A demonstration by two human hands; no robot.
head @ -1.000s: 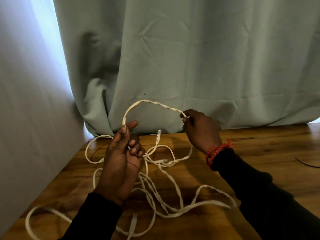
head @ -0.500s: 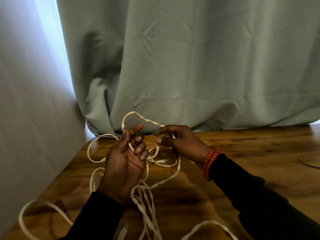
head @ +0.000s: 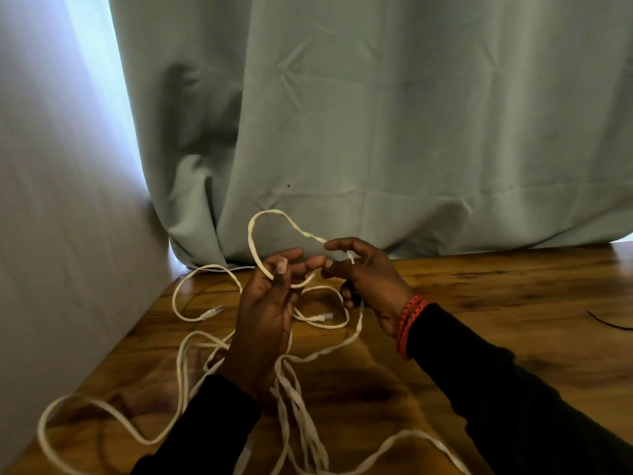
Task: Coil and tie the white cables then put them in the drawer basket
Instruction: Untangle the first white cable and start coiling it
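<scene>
A long flat white cable [head: 257, 231] lies in loose tangles on the wooden table [head: 496, 303]. One loop of it stands up between my hands. My left hand [head: 265, 313] is raised palm up and holds the loop's lower end between thumb and fingers. Right beside it, my right hand [head: 366, 279] pinches the loop's other end; its fingertips nearly touch the left hand's. Two clear plug ends, one [head: 212, 313] at the left and one [head: 323, 317] under my hands, rest on the table. No drawer basket is in view.
A pale green curtain [head: 376, 132] hangs along the table's far edge. A grey wall [head: 68, 217] bounds the left side. A thin dark wire [head: 606, 323] lies at the right edge of the table. More cable slack trails toward me [head: 298, 423].
My right hand has carried its end of the cable leftward to my left hand, closing the wide arc into a small upright loop. Slack on the table has been drawn nearer.
</scene>
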